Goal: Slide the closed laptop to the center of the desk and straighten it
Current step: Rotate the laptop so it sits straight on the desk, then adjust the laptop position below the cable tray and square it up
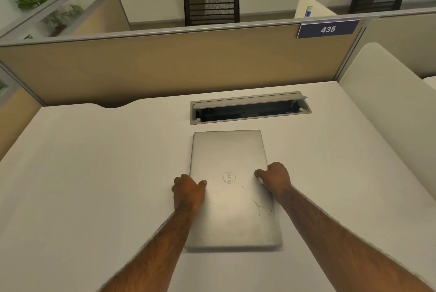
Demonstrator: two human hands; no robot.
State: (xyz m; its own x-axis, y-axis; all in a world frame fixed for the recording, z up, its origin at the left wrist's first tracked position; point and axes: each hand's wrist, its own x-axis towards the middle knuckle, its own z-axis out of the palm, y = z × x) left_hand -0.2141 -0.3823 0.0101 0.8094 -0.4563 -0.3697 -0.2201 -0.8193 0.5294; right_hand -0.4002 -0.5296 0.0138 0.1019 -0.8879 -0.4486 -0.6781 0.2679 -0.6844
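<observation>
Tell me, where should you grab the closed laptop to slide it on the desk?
Grab the laptop by its two long side edges, one hand from each side, as the left hand and right hand do here. It lies flat and thin on the desk, so an even two-sided hold probably steers and straightens it best.

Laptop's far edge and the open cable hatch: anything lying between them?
Nothing. The head view shows only a bare strip of desk between the laptop and the cable hatch.
</observation>
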